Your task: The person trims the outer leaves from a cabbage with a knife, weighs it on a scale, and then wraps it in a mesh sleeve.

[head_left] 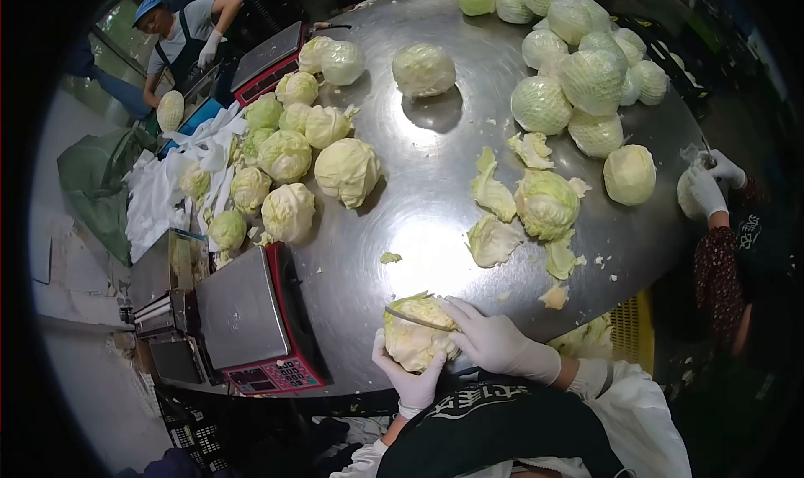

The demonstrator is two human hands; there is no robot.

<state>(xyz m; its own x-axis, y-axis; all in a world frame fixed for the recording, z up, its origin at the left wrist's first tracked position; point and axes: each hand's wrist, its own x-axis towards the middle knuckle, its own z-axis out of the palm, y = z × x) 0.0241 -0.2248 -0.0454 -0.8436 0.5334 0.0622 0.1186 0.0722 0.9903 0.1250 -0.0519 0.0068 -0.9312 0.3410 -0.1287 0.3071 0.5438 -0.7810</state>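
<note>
A pale cabbage (412, 349) rests at the near edge of the metal table, cupped from below and the left by my gloved left hand (408, 382). My gloved right hand (501, 342) is closed on a knife, whose thin dark blade (416, 320) lies across the top of the cabbage. The knife's handle is hidden in my fingers. A small leaf scrap (390, 258) lies a little beyond the cabbage. Farther right are a trimmed cabbage (547, 203) and loose outer leaves (494, 242).
A red scale (243, 315) stands at left, with several cabbages (347, 172) beyond it. Net-wrapped cabbages (593, 76) are piled at the far right. Co-workers' gloved hands (708, 189) work at the right edge, and another person (184, 43) stands far left. A yellow crate (632, 331) sits below the table edge.
</note>
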